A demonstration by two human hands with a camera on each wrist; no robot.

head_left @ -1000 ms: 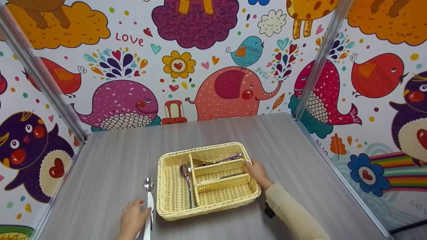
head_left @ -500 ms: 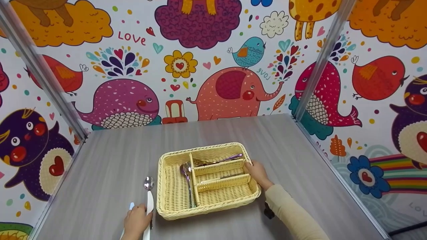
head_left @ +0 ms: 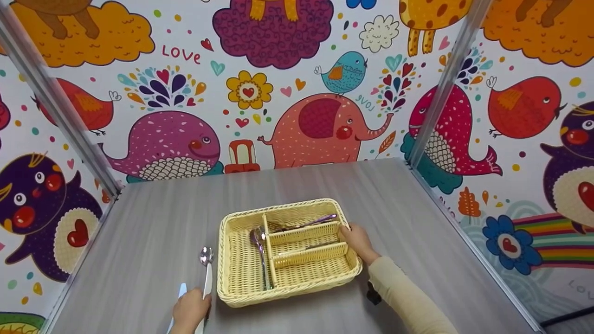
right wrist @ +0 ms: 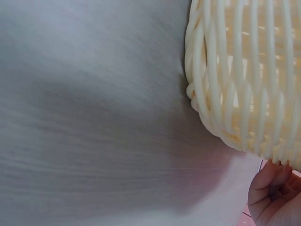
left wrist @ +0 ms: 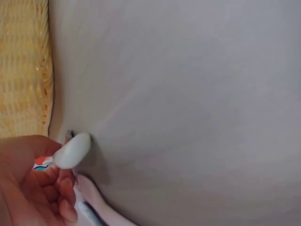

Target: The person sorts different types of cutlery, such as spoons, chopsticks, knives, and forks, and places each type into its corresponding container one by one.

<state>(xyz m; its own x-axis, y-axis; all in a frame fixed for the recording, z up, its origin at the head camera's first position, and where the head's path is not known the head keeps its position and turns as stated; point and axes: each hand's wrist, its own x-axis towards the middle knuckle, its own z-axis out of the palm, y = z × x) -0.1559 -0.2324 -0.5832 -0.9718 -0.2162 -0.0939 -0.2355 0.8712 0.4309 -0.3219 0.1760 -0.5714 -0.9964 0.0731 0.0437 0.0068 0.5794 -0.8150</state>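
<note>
White knife: the left hand pinched it in its fingers, left of the basket.
Knife feel: it looked light, hard and a bit slippery; below the blade seemed the best spot to hold.
Right hand: its fingers gripped the basket's right rim.
Basket feel: it seemed light and a little bendy; the thick rim looked good to grab.

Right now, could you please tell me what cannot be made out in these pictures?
Head view: lower end of the white utensil, cut off by the bottom edge below the left hand.
Head view: what the black object is, partly covered by the sleeve.
Head view: left end of the purple utensil, partly behind a divider.
Right wrist view: rest of the right hand, cut off by frame edges.
</note>
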